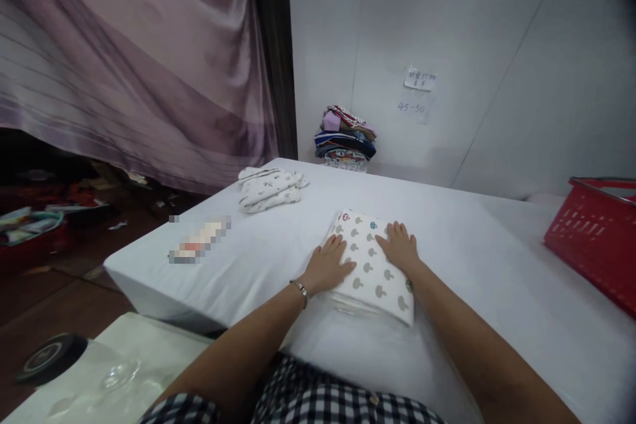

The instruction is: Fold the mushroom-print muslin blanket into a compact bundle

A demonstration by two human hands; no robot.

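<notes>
A folded white cloth point(368, 268) printed with grey mushroom shapes lies on the white-covered table, in front of my body. My left hand point(328, 266) rests flat on its left edge, fingers spread. On its right edge lies my right hand point(399, 248), also flat with the fingers apart. Neither hand grips anything. Sheer clear plastic point(342, 338) appears at the cloth's near end, by the table's front edge. Farther back and to the left sits a loosely bunched white cloth point(271, 189) with small dark prints.
A red plastic basket point(591, 232) stands at the right. Folded clothes point(345, 136) are stacked by the back wall. A blurred-out item point(199, 240) lies on the table's left side. A pale surface point(134, 371) with a dark round object point(52, 358) is at lower left.
</notes>
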